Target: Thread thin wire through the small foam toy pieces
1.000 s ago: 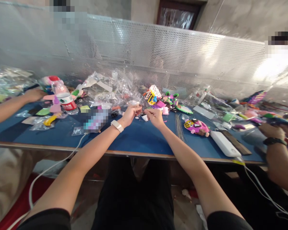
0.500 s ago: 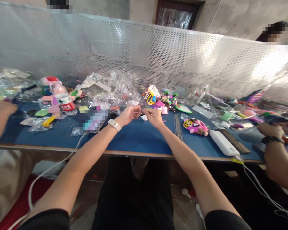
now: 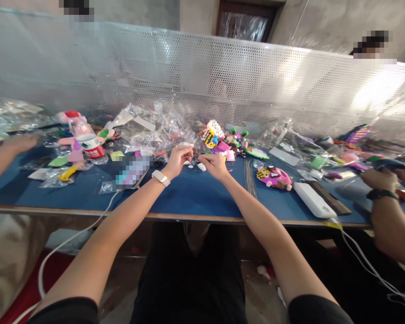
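Observation:
My left hand (image 3: 178, 159) and my right hand (image 3: 214, 164) meet over the middle of the blue table (image 3: 189, 193), fingertips almost touching. Both are pinched closed on something small that I cannot make out. A white band sits on my left wrist. Small white scraps (image 3: 200, 166) lie on the table just under my fingers. Beyond my hands lie crumpled clear plastic bags (image 3: 155, 128) and colourful foam figures (image 3: 219, 137).
A pink and yellow figure (image 3: 273, 176), a white power bank (image 3: 312, 200) and thin wires (image 3: 249, 175) lie to the right. A plastic bottle (image 3: 87, 141) stands at the left. Other people's arms work at both table ends. A perforated metal screen (image 3: 222, 85) backs the table.
My hands stayed together, shifting slightly away from me. The person's hand at the left pulled back, then reached forward again over the table.

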### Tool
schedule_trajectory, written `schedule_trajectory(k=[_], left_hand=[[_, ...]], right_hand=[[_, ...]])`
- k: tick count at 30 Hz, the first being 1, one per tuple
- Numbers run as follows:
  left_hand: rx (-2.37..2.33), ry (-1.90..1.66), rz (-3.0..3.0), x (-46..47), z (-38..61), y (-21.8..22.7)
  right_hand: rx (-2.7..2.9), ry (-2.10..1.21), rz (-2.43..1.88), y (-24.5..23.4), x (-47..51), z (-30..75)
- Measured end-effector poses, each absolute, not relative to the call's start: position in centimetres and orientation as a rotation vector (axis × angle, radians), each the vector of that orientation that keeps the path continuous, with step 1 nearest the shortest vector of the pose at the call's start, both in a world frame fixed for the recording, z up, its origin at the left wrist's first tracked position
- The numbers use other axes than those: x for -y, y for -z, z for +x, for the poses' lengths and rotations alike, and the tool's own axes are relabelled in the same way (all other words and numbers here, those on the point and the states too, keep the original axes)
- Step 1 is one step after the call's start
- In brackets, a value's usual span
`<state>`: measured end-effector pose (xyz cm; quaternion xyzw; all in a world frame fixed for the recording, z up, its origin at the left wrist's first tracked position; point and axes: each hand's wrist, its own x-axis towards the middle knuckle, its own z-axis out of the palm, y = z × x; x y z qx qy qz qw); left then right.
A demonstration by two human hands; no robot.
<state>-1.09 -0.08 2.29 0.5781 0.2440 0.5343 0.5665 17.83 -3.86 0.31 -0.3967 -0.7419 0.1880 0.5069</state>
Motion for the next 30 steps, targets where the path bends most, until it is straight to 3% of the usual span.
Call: schedule_trajectory(k=[6, 13, 20, 25, 30], left_hand=[[-0.646, -0.958, 1.020, -0.3, -0.8, -1.9], [-0.572, -1.029, 1.246, -0.2, -0.3, -1.2], [-0.980, -1.716, 1.775, 1.1, -1.2, -2.0], [-0.701, -1.377, 2.261, 2.1, -0.7, -1.8], [-0.778, -1.377, 2.278, 2.0, -0.4, -1.7]], right_hand=[[1.678, -0.644, -0.927, 0.1, 3.8, 17.8], [1.357, -0.821, -0.870, 1.1, 2.1, 17.9], [1.067, -0.764, -1.078, 1.4, 1.3, 18.4], [1.177, -0.658, -1.116, 2.1, 1.1, 18.5], [1.223, -0.612, -1.151, 2.4, 1.1, 18.6]])
